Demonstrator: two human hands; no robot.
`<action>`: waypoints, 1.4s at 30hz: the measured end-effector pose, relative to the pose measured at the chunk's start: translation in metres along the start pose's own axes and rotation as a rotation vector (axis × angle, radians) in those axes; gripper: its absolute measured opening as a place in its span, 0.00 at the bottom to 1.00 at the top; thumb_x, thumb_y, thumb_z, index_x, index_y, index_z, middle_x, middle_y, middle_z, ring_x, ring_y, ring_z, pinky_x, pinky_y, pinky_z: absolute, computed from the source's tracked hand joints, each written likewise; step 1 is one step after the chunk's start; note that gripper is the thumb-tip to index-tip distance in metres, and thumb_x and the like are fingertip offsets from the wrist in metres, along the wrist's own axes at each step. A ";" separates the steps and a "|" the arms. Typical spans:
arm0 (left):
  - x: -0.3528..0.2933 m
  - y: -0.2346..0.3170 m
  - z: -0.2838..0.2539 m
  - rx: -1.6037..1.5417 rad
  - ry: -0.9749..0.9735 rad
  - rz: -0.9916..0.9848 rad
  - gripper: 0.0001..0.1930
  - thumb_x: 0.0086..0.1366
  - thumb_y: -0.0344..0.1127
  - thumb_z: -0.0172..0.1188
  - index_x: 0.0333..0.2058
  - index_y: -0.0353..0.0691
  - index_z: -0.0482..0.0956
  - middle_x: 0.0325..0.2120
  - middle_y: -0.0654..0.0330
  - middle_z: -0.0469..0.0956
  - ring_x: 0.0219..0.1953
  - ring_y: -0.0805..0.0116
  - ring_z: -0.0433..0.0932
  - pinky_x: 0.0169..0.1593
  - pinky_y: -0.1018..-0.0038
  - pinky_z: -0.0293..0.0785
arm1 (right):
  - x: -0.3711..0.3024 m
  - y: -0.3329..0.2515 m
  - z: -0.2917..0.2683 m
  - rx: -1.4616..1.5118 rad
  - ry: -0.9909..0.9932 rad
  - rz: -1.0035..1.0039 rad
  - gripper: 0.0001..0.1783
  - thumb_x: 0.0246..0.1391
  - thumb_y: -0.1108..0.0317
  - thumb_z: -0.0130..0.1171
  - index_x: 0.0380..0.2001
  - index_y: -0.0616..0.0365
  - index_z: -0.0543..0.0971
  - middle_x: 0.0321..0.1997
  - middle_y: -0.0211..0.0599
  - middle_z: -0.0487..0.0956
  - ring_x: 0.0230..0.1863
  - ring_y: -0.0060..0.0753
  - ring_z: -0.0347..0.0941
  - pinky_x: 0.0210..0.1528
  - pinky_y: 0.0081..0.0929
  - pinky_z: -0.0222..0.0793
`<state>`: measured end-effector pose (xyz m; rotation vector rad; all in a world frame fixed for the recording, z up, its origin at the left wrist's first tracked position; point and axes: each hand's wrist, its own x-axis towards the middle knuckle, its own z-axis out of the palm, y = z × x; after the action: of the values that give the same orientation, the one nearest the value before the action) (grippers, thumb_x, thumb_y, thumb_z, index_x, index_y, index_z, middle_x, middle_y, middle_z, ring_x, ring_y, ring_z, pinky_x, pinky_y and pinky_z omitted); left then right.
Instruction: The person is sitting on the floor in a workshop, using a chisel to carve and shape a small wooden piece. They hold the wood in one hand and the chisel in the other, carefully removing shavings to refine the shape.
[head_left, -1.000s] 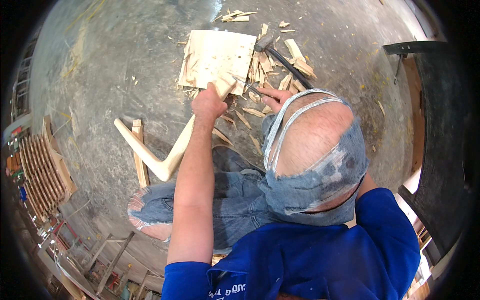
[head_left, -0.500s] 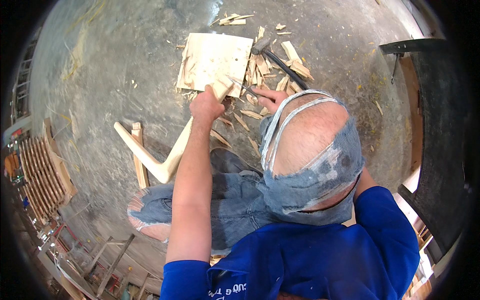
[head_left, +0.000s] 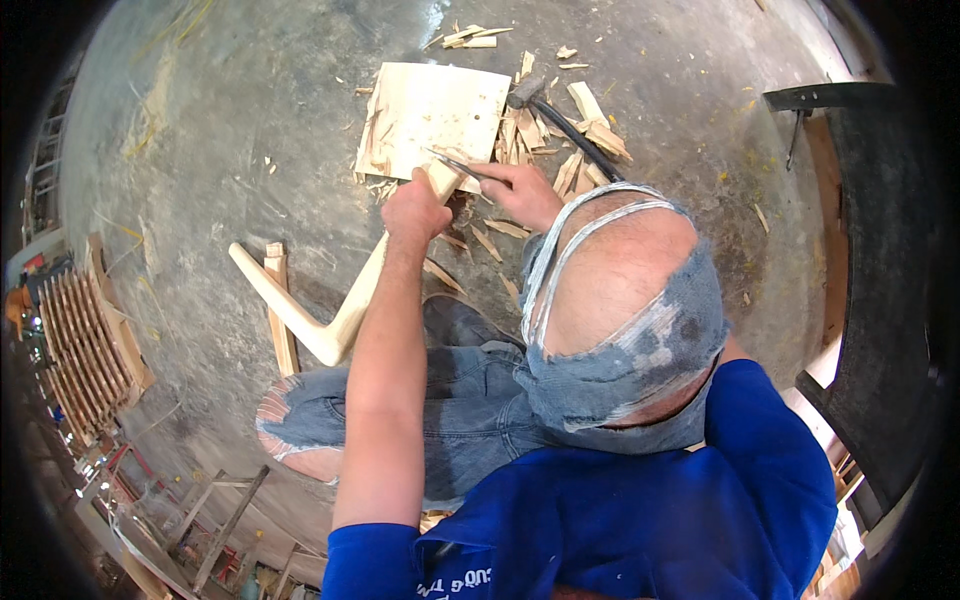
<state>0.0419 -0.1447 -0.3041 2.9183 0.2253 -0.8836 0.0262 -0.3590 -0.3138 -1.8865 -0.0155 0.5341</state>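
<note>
My left hand (head_left: 415, 207) is closed around the upper part of a bent, pale wooden piece (head_left: 328, 340), shaped like an angled chair leg. Its squared end (head_left: 443, 178) sticks out past my fingers over the near edge of a flat wooden board (head_left: 430, 110). In my right hand (head_left: 522, 192) is a slim, dark, pointed knife (head_left: 455, 163), held with the fingers closed. The blade lies across the wooden end, its tip pointing left over the board; whether it touches the wood I cannot tell. My right forearm is hidden behind my raised knee.
A hammer (head_left: 568, 130) with a black handle lies right of the board among split wood scraps (head_left: 598, 125). Another wooden strip (head_left: 282, 310) is under the bent piece. Slatted wooden parts (head_left: 88, 350) stand at the left, and a large black panel (head_left: 885, 290) at the right.
My right hand has moved left and slightly up, carrying the knife further across the end of the wooden piece. My left hand keeps its grip in almost the same place.
</note>
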 end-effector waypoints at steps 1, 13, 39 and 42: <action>0.001 -0.002 -0.001 0.009 -0.005 -0.008 0.28 0.57 0.38 0.69 0.56 0.40 0.73 0.45 0.46 0.87 0.50 0.48 0.87 0.52 0.54 0.84 | -0.007 0.001 -0.004 0.028 -0.008 -0.022 0.24 0.65 0.70 0.63 0.64 0.50 0.82 0.57 0.50 0.87 0.54 0.32 0.84 0.59 0.31 0.76; 0.002 0.005 -0.018 0.007 -0.059 0.021 0.25 0.60 0.36 0.66 0.56 0.39 0.75 0.48 0.45 0.87 0.53 0.49 0.87 0.56 0.55 0.82 | -0.037 0.067 -0.015 -0.035 0.130 0.050 0.23 0.66 0.68 0.64 0.64 0.41 0.84 0.57 0.45 0.88 0.50 0.35 0.85 0.58 0.33 0.77; -0.005 -0.003 0.023 -0.048 0.007 -0.036 0.29 0.58 0.34 0.68 0.59 0.42 0.72 0.47 0.45 0.87 0.52 0.45 0.86 0.54 0.52 0.83 | -0.052 0.042 -0.014 -0.069 0.033 0.106 0.23 0.67 0.67 0.64 0.64 0.40 0.84 0.52 0.48 0.88 0.45 0.35 0.85 0.54 0.34 0.78; -0.004 -0.002 0.024 -0.061 0.025 -0.022 0.29 0.58 0.34 0.69 0.58 0.42 0.73 0.47 0.45 0.87 0.51 0.44 0.86 0.54 0.51 0.83 | -0.050 0.041 -0.015 -0.077 0.028 0.109 0.23 0.67 0.67 0.64 0.64 0.40 0.84 0.51 0.48 0.89 0.44 0.35 0.85 0.53 0.34 0.78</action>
<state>0.0251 -0.1457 -0.3217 2.8775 0.2819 -0.8289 -0.0233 -0.4009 -0.3280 -1.9783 0.0864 0.5883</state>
